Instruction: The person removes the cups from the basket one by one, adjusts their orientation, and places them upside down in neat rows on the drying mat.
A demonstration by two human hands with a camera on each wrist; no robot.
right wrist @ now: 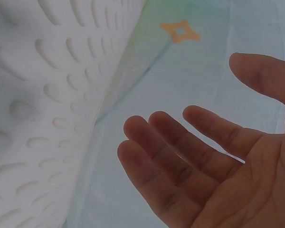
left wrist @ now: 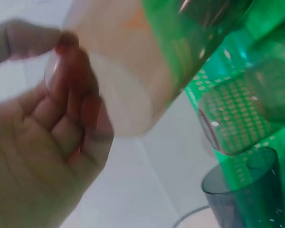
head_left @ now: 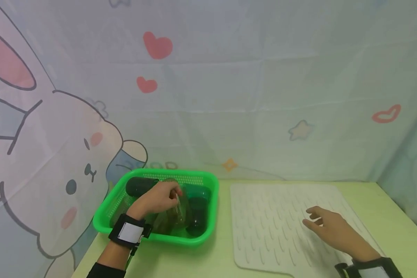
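My left hand (head_left: 158, 199) reaches into the green basket (head_left: 213, 202) and pinches the rim of a clear cup (left wrist: 126, 90) between thumb and fingers. The cup is tilted, and the fingers show through its wall. Beside it in the basket lie a dark cup (head_left: 197, 217) and another dark one (head_left: 139, 186) near the back left. My right hand (head_left: 337, 231) hovers above the white ridged mat (head_left: 264, 227), its fingers loosely bent and holding nothing. In the right wrist view its fingers (right wrist: 168, 164) are spread a little.
A teal see-through cup (head_left: 199, 192) sits at the basket's back right. The pale yellow-green table (head_left: 403, 227) reaches back to a printed cloth backdrop (head_left: 264, 96). The basket stands left of the mat, with a narrow gap between them.
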